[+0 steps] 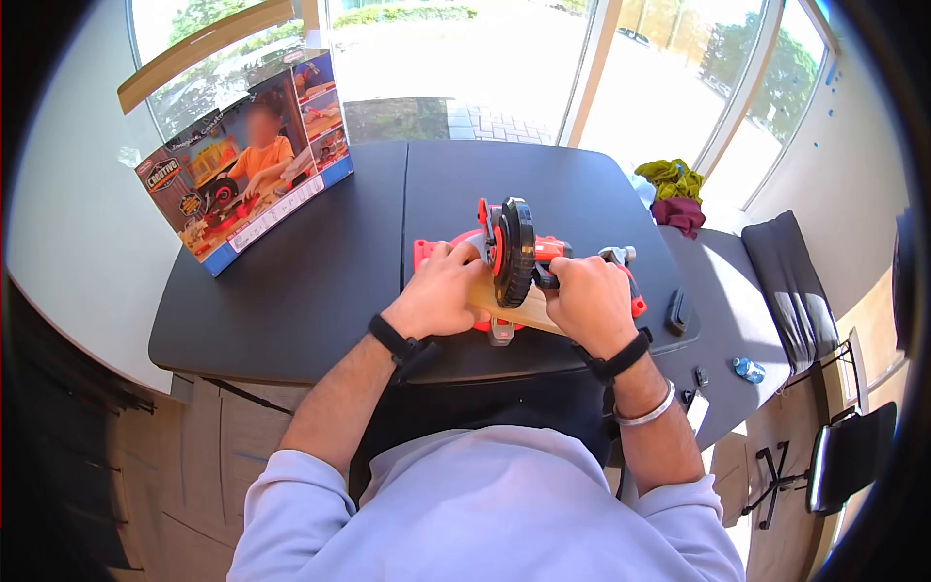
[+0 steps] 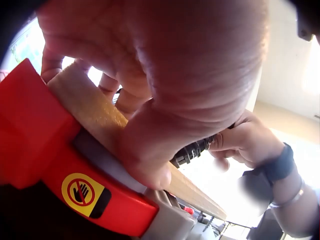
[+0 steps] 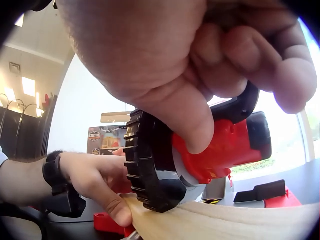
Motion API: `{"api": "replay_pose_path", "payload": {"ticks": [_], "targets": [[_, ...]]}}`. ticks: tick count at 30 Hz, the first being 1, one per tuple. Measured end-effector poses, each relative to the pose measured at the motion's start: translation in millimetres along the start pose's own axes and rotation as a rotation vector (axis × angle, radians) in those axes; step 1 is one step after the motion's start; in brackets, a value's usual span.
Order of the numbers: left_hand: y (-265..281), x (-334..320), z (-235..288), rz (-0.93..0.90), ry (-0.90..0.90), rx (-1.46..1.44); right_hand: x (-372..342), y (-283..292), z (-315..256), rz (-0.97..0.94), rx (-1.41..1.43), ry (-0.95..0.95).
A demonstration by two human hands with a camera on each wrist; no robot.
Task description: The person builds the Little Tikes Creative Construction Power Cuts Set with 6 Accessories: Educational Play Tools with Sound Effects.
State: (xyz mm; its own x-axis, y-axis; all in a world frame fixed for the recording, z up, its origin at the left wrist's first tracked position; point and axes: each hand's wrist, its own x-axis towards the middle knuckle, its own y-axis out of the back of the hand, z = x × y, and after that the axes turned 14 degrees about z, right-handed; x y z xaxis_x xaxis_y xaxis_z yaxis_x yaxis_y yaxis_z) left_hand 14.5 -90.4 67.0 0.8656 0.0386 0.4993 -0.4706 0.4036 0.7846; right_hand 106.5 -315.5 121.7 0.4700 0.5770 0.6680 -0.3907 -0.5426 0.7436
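Note:
A red and black toy miter saw (image 1: 518, 254) stands near the front edge of the dark table. Across its red base (image 2: 120, 210) lies a pale wooden board (image 1: 529, 312). My left hand (image 1: 433, 293) grips the board's left end, the thumb on its near face and the fingers behind it in the left wrist view. With my right hand (image 1: 593, 299) I hold the saw's black handle (image 3: 247, 102), fingers curled round it, thumb along the red motor housing (image 3: 215, 152). The ribbed black blade guard (image 3: 145, 160) comes down right at the board between both hands.
A large toy box (image 1: 247, 160) stands at the table's back left. Right of the saw are a toy hammer (image 1: 621, 256) and a small black case (image 1: 680, 312). Crumpled cloths (image 1: 671, 184) and a bottle (image 1: 748, 370) lie further right; an office chair (image 1: 851, 456) is beyond.

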Motion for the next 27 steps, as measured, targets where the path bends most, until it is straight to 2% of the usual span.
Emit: {"api": "replay_pose_path", "payload": {"ticks": [2,4,12,15,17,21,25,26,27], "targets": [[-5,0,1,0.032,0.021,0.001,3,4,-2,-0.031,0.004,-0.012],[-11,2,4,0.11,0.077,0.123,7,14,-9,-0.044,0.019,-0.027],[3,0,2,0.053,0.097,0.15,13,22,-13,-0.074,0.1,-0.113],[16,1,-3,0.014,0.092,0.157,12,25,-6,0.023,0.25,-0.091],[24,1,-5,-0.036,0.133,0.127,14,33,1,0.099,0.478,-0.069],[30,2,-6,-0.058,0.128,0.109,13,47,20,0.113,0.655,-0.13],[31,4,-5,-0.072,0.156,0.11,10,51,58,0.188,0.598,-0.135],[31,4,-4,-0.065,0.156,0.111,9,54,65,0.154,0.591,-0.227],[32,4,-4,-0.066,0.145,0.107,6,54,74,0.161,0.583,-0.232]]}}
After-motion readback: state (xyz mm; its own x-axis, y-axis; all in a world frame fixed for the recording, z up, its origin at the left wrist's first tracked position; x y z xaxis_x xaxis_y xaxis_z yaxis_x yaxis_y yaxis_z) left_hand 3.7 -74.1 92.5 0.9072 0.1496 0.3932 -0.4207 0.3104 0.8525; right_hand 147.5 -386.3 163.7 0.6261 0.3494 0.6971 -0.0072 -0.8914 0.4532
